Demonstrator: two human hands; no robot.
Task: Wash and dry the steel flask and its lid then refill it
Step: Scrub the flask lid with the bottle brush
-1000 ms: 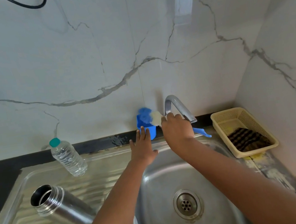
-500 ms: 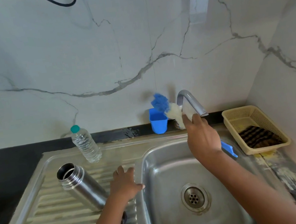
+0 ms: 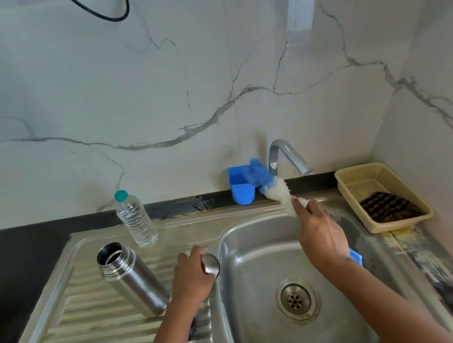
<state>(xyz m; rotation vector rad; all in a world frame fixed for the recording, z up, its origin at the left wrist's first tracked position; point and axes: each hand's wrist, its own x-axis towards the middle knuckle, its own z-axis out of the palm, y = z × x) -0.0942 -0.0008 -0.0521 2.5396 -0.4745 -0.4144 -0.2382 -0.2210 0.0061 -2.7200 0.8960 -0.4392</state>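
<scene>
I see the open cylindrical steel flask (image 3: 131,279) standing on the drainboard just left of my left hand (image 3: 190,278), whose fingers curl round the rounded steel lid (image 3: 210,264). My right hand (image 3: 322,238) grips a blue-and-white bristled bottle brush (image 3: 270,185) over the basin.

The steel flask (image 3: 132,278) stands open-mouthed on the ribbed drainboard (image 3: 96,331), left of the basin. Its lid (image 3: 210,264), apparently a rounded steel cap, is mostly hidden in the left hand (image 3: 191,279) at the basin's rim.
</scene>
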